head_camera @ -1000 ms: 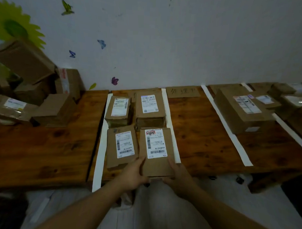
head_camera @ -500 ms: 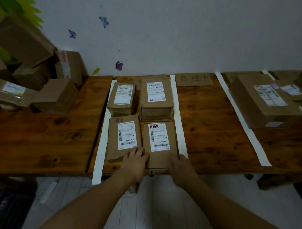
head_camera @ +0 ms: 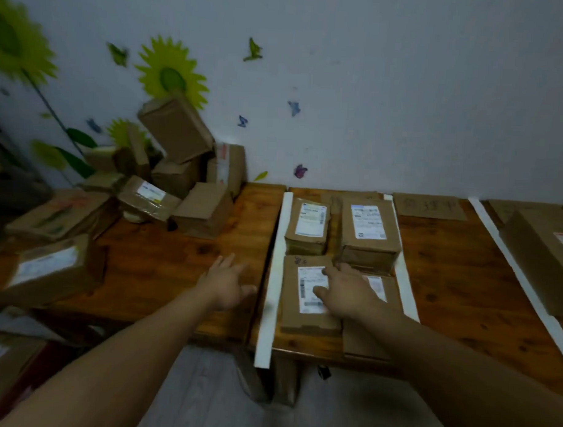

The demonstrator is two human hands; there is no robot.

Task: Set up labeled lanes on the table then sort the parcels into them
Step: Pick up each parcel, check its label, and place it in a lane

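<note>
Several labelled brown parcels lie in the left lane between two white tape strips (head_camera: pixel 273 277). The near-left parcel (head_camera: pixel 305 313) and the near-right parcel (head_camera: pixel 386 293) sit side by side; two more (head_camera: pixel 308 227) stand behind them. My right hand (head_camera: pixel 347 292) hovers open over the two near parcels, fingers spread, holding nothing. My left hand (head_camera: pixel 226 281) is open above the bare wooden table (head_camera: pixel 163 266), left of the lane. A heap of unsorted parcels (head_camera: pixel 179 177) is piled at the far left against the wall.
A cardboard lane label (head_camera: pixel 429 206) lies at the back of the middle lane. A large box (head_camera: pixel 547 254) sits in the lane on the right, past another tape strip (head_camera: pixel 514 269). More boxes (head_camera: pixel 48 269) crowd the left table edge and the floor.
Both hands have let go of the near-right parcel, which stays in the lane. They have lifted and swung left, and the view has turned left toward the heap.
</note>
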